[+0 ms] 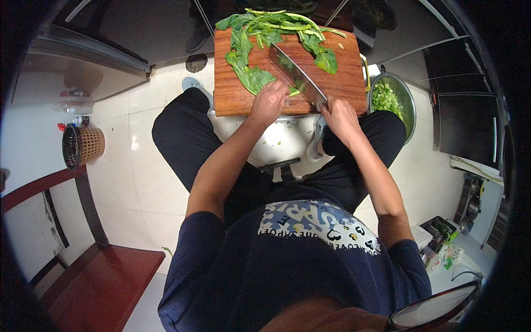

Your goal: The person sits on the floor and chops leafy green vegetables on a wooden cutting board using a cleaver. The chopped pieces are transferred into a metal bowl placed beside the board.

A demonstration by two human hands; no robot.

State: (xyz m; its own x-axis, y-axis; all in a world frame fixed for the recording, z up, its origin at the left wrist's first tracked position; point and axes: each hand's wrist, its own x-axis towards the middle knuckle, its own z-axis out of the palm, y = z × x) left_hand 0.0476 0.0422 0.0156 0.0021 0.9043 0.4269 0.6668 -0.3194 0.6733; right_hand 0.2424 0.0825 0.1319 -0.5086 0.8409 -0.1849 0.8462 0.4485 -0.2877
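Note:
My right hand (342, 120) grips the handle of a cleaver (300, 76), whose broad blade slants up and left across a wooden chopping board (340, 89). Under my left hand (270, 101), near the board's front edge, is the end of a leafy green stem (251, 79), pressed or held by bent fingers just left of the blade. More long-stemmed leafy greens (286, 25) lie across the far part of the board, and one leaf (325, 60) droops to the right of the blade. The cleaver's handle is mostly hidden in my right hand.
A metal bowl (410, 124) of chopped greens (386, 99) stands right of the board, by my right knee. Dark cabinets (128, 29) border the far side. A woven basket (92, 145) and a red wooden chair (103, 282) are at left. Small green scraps lie on the tiled floor (157, 182).

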